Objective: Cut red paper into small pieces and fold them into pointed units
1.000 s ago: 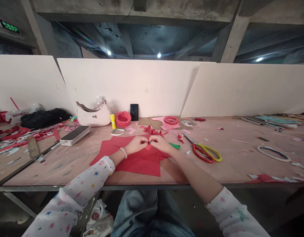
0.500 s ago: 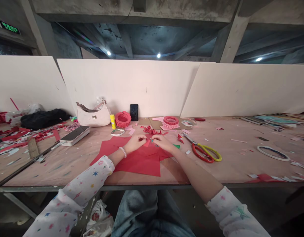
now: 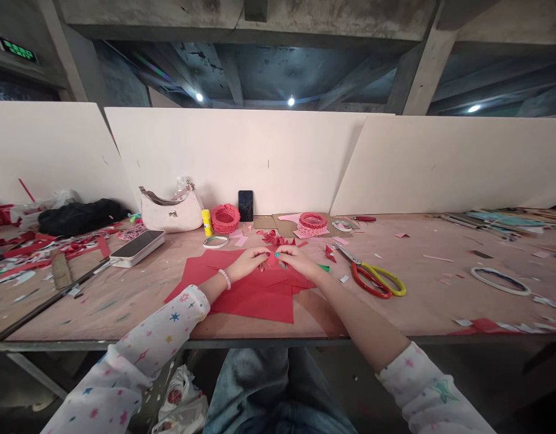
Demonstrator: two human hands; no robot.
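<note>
Red paper is the material being worked: a small red piece (image 3: 272, 261) sits between the person's hands, above the stacked red sheets (image 3: 259, 304) on the tabletop (image 3: 426, 307). The left hand (image 3: 248, 263) and right hand (image 3: 298, 261) come in from nine and three o'clock, fingers bent, each apparently pinching an edge of it; its creases are too small to read. The step in hand looks like folding or shaping that piece. From the hands, folded red pieces (image 3: 278, 238) lie just beyond at twelve o'clock, a red ring (image 3: 225, 218) at eleven, a pink-and-red ring (image 3: 312, 223) at one, and scissors (image 3: 377, 281) near three to four o'clock, untouched. The next move probably calls for matched edges and a light, firm press, with neither pinch tearing the paper.
</note>
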